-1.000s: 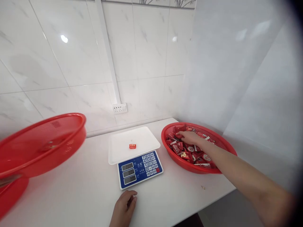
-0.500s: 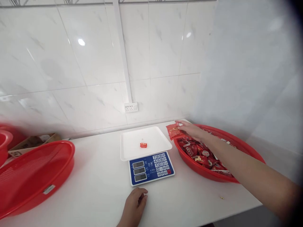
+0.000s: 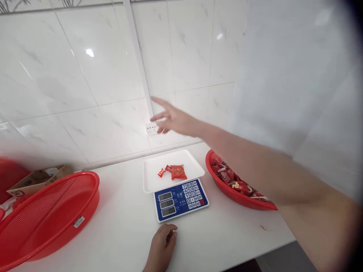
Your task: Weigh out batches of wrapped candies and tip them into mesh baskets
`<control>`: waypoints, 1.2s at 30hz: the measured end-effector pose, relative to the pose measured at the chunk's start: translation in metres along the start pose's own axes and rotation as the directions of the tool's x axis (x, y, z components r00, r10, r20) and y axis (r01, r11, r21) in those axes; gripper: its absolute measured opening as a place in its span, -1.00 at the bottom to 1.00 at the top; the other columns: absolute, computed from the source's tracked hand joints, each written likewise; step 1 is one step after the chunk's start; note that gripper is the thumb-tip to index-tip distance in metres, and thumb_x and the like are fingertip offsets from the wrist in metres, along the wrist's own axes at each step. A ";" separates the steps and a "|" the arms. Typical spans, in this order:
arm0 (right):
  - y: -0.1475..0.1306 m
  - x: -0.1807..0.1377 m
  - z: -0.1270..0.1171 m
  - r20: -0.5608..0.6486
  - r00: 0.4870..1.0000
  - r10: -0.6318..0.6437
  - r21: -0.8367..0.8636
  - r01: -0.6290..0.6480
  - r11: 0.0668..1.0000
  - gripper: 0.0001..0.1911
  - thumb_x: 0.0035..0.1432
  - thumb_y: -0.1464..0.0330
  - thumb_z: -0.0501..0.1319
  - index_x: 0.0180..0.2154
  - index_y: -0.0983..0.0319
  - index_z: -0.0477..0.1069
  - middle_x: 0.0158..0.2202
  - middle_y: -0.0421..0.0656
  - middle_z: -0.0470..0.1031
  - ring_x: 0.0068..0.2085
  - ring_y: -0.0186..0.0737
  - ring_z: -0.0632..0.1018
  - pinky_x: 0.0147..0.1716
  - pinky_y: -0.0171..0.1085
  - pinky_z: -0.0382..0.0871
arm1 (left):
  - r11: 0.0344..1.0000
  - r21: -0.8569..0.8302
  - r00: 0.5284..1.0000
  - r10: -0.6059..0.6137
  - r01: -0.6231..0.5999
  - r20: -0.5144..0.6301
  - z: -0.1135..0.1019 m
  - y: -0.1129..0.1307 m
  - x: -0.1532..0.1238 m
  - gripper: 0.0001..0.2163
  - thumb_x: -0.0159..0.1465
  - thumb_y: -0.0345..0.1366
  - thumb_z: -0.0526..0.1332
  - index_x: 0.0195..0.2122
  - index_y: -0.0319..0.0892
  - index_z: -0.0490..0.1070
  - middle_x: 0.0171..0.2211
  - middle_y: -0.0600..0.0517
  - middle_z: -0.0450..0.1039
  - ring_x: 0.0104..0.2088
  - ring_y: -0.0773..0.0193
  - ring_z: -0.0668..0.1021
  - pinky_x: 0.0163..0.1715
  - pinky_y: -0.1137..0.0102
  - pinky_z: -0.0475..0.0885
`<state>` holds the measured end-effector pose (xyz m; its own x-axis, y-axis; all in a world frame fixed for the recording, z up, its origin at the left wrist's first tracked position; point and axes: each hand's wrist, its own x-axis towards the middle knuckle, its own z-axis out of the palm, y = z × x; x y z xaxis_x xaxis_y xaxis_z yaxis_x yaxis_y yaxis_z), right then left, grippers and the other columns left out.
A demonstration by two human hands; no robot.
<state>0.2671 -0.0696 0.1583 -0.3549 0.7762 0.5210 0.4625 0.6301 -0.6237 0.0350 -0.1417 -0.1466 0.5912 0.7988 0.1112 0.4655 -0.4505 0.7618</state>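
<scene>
My right hand (image 3: 172, 119) is raised above the scale with its fingers spread and nothing in them. Below it, a flat red packet (image 3: 178, 172) lies on the white weighing tray (image 3: 150, 180), beside a small red wrapped sweet (image 3: 161, 173) and another small dark red piece (image 3: 168, 168). The blue keypad and display panel (image 3: 181, 200) of the scale faces me. My left hand (image 3: 162, 245) rests on the table just below the panel, its fingers curled with nothing seen in them. My right forearm partly covers a red basket (image 3: 224, 187) of red packets (image 3: 227, 174).
At the left stands another red basket (image 3: 62, 226) with mesh walls. Behind it are an open cardboard box (image 3: 42, 179) and more red plastic. A small golden scrap (image 3: 263, 227) lies on the white table (image 3: 227, 238) at the right. A tiled wall with a socket (image 3: 152, 129) closes off the back.
My right hand has let go of the red packet, now on the weighing tray, and has moved left and up with fingers spread. My left hand stays in place. The view has shifted slightly.
</scene>
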 end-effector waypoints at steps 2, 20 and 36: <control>0.002 -0.008 -0.021 -0.078 0.997 0.026 -0.126 -0.036 0.991 -0.37 0.18 0.29 0.06 0.24 0.11 -0.11 -0.02 -0.13 0.38 -0.26 -0.29 0.50 -0.16 -0.12 0.38 | 1.000 -0.002 1.000 0.005 -0.005 0.000 0.000 -0.001 0.000 -0.78 0.25 -0.24 0.02 -0.21 -0.13 0.41 -0.31 -0.02 0.46 -0.33 0.23 0.49 -0.29 0.34 0.41; 0.151 -0.235 -0.011 -0.135 0.658 0.741 -0.599 -0.650 0.468 -0.42 0.03 0.26 0.16 0.12 0.19 0.21 0.00 0.02 0.41 -0.03 0.05 0.45 -0.09 -0.13 0.29 | 1.000 -0.010 0.992 0.027 -0.029 -0.125 0.014 -0.011 0.004 -0.61 0.23 0.03 -0.03 -0.31 -0.12 0.44 -0.44 0.00 0.45 -0.45 0.24 0.48 -0.40 0.39 0.41; 0.115 -0.232 -0.072 -0.430 0.600 0.674 -0.326 -0.800 0.504 -0.73 0.04 0.21 0.09 -0.24 0.21 0.34 -0.24 -0.16 0.51 -0.26 -0.20 0.51 -0.31 -0.31 0.34 | 1.000 -0.004 0.992 0.011 -0.011 -0.129 0.013 -0.011 0.004 -0.60 0.23 0.05 -0.04 -0.31 -0.11 0.45 -0.43 0.00 0.46 -0.45 0.24 0.48 -0.39 0.38 0.41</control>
<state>0.4613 -0.1787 0.0072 0.4482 0.8824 0.1432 0.7821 -0.3095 -0.5408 0.0408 -0.1391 -0.1625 0.5062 0.8388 0.2007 0.4560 -0.4578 0.7632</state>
